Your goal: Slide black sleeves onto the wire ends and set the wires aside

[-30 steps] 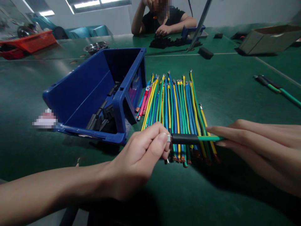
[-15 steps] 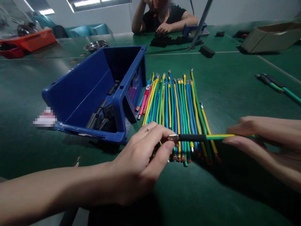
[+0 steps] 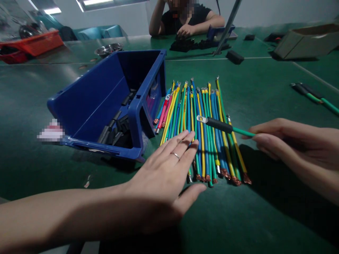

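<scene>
As the right hand (image 3: 291, 148) pinches the sleeved wire (image 3: 219, 125), lug (image 3: 201, 119) held clear, the left hand (image 3: 164, 180) spreads flat, empty.

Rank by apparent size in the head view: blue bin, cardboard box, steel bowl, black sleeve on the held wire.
1. blue bin, nearest and largest.
2. cardboard box, though it sits far back.
3. steel bowl and black sleeve on the green wire: these look alike, and the bowl is farther off, so unranked.
</scene>
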{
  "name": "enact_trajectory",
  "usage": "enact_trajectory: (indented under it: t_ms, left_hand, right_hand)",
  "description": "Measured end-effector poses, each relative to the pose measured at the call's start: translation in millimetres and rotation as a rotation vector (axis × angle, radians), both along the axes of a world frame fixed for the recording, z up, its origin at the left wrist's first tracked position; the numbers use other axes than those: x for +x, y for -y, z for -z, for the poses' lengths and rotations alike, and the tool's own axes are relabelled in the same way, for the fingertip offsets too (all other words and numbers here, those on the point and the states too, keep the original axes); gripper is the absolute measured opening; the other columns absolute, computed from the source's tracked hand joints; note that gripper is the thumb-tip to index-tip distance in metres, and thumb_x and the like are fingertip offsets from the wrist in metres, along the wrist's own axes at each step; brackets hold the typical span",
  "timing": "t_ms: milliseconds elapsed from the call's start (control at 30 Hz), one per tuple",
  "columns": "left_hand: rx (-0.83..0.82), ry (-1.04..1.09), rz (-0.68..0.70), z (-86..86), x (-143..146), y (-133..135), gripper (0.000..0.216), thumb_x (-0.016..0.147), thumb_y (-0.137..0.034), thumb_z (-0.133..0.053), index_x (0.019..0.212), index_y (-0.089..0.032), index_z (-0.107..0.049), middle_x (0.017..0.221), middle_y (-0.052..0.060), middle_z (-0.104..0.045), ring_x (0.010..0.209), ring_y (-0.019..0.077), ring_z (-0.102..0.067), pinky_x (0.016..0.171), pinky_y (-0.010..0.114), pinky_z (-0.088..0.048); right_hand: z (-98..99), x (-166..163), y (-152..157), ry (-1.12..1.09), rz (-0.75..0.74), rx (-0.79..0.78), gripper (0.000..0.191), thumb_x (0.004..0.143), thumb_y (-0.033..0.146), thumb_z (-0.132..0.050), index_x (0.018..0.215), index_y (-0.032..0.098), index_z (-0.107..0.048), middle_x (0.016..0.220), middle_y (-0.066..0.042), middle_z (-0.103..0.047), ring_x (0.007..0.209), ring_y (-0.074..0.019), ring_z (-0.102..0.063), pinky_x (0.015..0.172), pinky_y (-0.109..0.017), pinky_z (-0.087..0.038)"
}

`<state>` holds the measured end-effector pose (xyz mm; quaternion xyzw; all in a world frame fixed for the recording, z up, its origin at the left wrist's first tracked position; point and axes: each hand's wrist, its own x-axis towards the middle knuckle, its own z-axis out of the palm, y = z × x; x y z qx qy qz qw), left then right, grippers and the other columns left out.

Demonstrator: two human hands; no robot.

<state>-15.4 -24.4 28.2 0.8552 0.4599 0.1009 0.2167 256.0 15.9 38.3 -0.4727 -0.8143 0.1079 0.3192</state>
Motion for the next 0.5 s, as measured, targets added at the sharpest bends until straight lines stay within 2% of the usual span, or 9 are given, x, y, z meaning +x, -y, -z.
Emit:
enact_trajectory:
  t_ms: [133,200,333,433,500]
  left_hand:
    - [0.068,-0.027,0.022,3.0,-1,1,0.065,0.106,-0.045,-0.055,0.158,-0.007,-0.047,0.171,0.017,-0.036,0.163,0.0302,-0.025,0.133,0.05,-0.025]
    - [0.078,-0.031,0.017,2.7,-1,2,0.065,0.106,-0.046,-0.054,0.158,-0.008,-0.048,0.171,0.018,-0.038,0.162,0.0308,-0.028,0.133,0.05,-0.026]
    - [0.072,-0.026,-0.007,2.2,0,2,0.063,0.106,-0.044,-0.053,0.159,-0.01,-0.047,0.17,0.016,-0.039,0.162,0.0325,-0.029,0.132,0.053,-0.029]
    - [0.074,-0.015,0.001,2.8,0,2,0.06,0.105,-0.04,-0.054,0.159,-0.014,-0.048,0.172,0.013,-0.036,0.163,0.032,-0.026,0.131,0.055,-0.029]
    - [0.073,-0.021,0.023,3.4,0,1,0.057,0.105,-0.035,-0.054,0.158,-0.015,-0.049,0.173,0.012,-0.033,0.163,0.0313,-0.023,0.13,0.056,-0.03]
  right_hand:
    - [1.9,5,-5,0.034,-0.138,-0.11,0.021,0.106,0.04,-0.058,0.096,0.026,-0.069,0.071,0.005,-0.067,0.054,-0.0076,-0.057,0.047,-0.018,-0.04]
    - [4.9,11,-9,0.035,-0.188,-0.196,0.019,0.106,0.04,-0.058,0.103,0.026,-0.071,0.076,0.004,-0.071,0.059,-0.0082,-0.063,0.049,-0.014,-0.044]
    - [9.8,16,-13,-0.099,-0.203,-0.355,0.021,0.106,0.039,-0.058,0.114,0.025,-0.071,0.088,-0.001,-0.076,0.069,-0.0114,-0.072,0.059,-0.014,-0.055]
    - [11.1,14,-16,-0.239,-0.2,-0.426,0.022,0.107,0.034,-0.057,0.127,0.026,-0.064,0.085,-0.002,-0.076,0.069,-0.0112,-0.073,0.057,-0.012,-0.054]
    - [11.8,13,-18,-0.324,-0.155,-0.446,0.019,0.107,0.035,-0.058,0.124,0.028,-0.06,0.083,-0.002,-0.075,0.065,-0.0113,-0.072,0.051,-0.012,-0.052]
